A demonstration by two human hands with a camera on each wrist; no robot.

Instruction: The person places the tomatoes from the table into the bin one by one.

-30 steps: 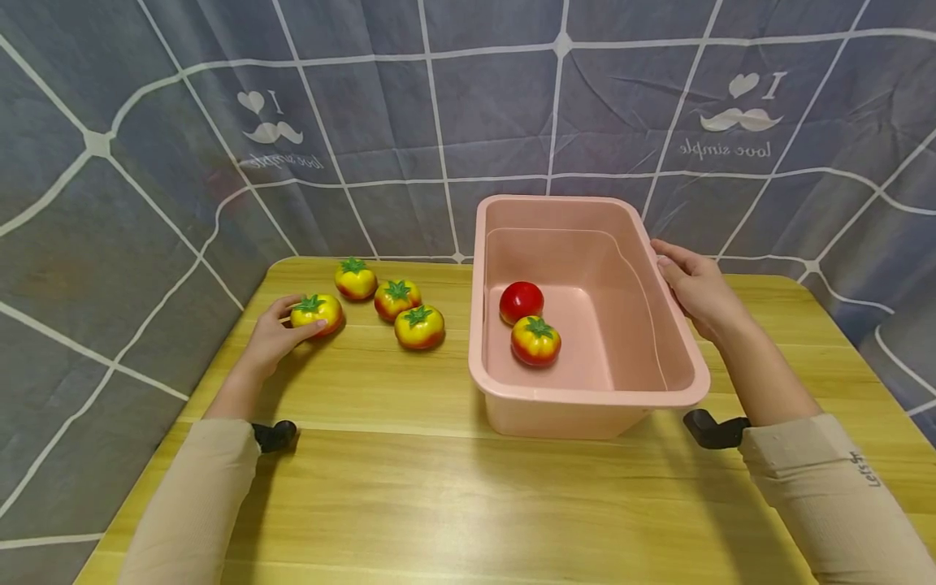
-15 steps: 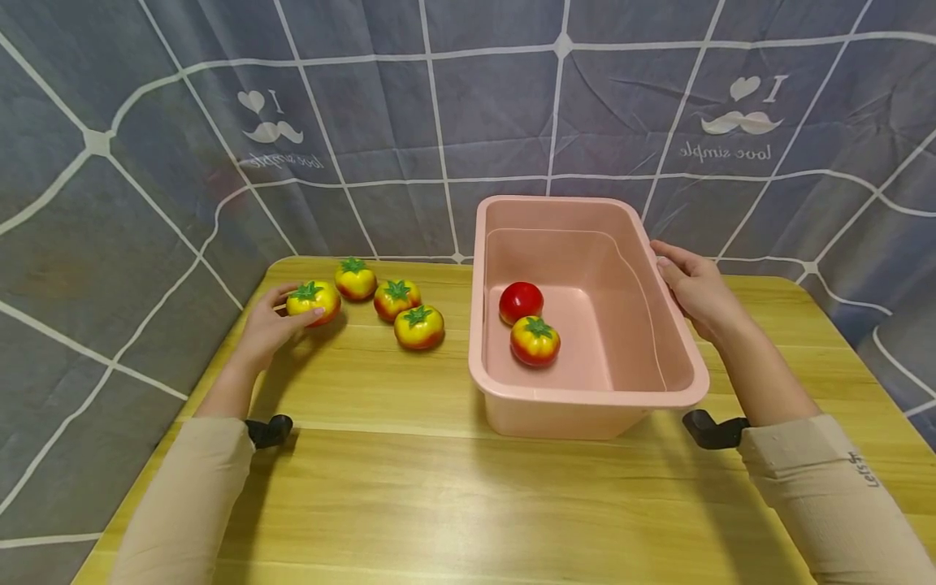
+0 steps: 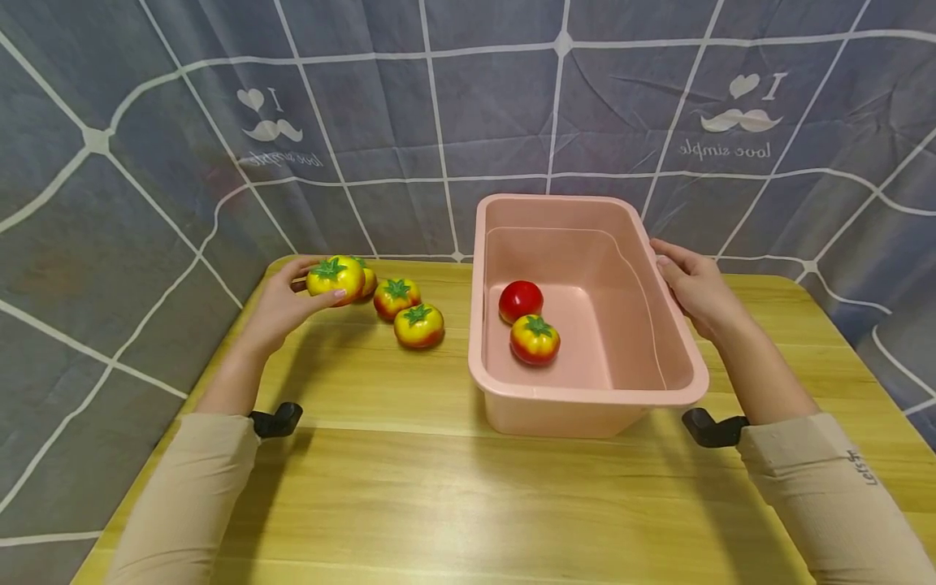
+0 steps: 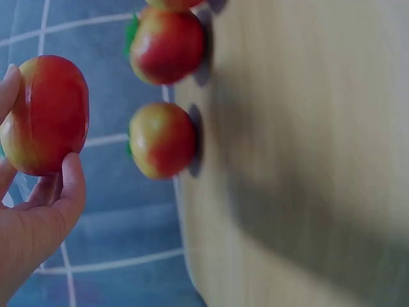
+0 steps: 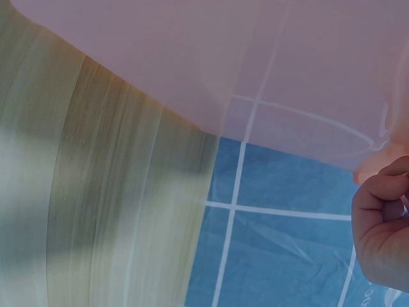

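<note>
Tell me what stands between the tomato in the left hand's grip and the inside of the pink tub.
On the table stand the rear tomato, middle tomato and front tomato, then the pink tub's left rim. The held tomato is raised, so it can probably pass over.

On my right wrist view, the pink bin [image 5: 160, 45] occupies the upper section, its lower edge running diagonally down to the right. I locate the right hand [image 5: 381, 233] at the right border, partly cropped, fingers curled against the bin's edge. The wooden table [image 5: 96, 192] fills the left side, grain lines visible, with soft shadow bands. The blue backdrop [image 5: 281, 256], marked with crossing white lines, lies beyond the table's edge. Pale lines also show on the bin's surface.
</note>
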